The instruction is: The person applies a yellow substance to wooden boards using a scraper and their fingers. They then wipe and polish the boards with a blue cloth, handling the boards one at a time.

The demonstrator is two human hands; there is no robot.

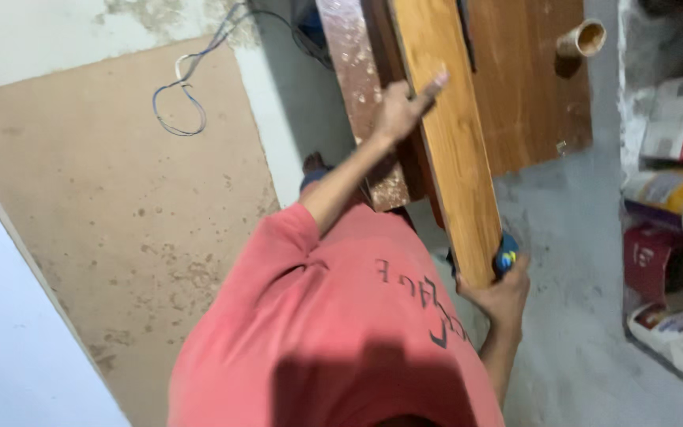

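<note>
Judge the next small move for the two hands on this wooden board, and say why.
Probably slide the left hand further along the wooden board to press the tape flat. The right hand holds what looks like a blue and yellow tape measure at the board's near end, while the left hand's fingers lie on its face further up, so a length seems to be being taken.

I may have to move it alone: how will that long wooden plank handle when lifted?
The plank looks stiff and probably heavy. Being long and narrow, it may tip sideways; the left hand steadies it, and the right hand grips its near end.
</note>
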